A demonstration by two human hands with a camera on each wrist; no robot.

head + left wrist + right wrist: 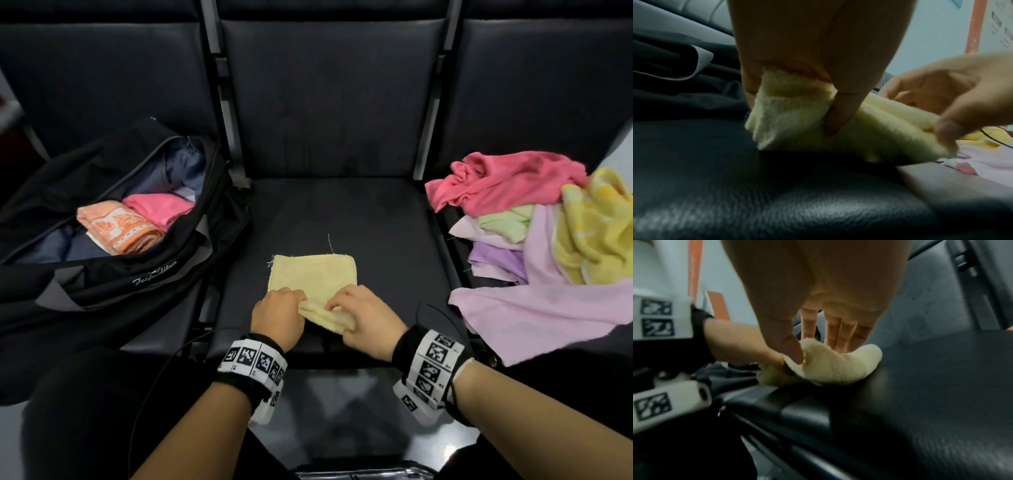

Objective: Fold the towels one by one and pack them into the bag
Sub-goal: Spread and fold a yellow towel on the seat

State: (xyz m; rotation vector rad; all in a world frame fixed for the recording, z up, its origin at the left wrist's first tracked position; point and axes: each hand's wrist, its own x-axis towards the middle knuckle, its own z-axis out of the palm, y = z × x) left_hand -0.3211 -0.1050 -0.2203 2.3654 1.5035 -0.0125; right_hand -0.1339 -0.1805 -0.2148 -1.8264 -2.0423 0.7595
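Note:
A pale yellow towel (313, 277) lies partly folded on the middle black seat (342, 212). My left hand (278, 313) grips its near left edge, thumb and fingers curled into the cloth (797, 113). My right hand (361, 315) pinches the near right edge between thumb and fingers (830, 365), lifting that edge off the seat. The open black bag (113, 219) sits on the left seat with a folded orange towel (120, 228) and a folded pink towel (159, 209) inside.
A loose pile of towels rests on the right seat: a pink one (503, 180), a bright yellow one (596, 229), a green one (507, 221) and lilac ones (541, 308). Metal seat dividers (226, 102) separate the seats. A thin black cable (154, 383) runs from my left wrist.

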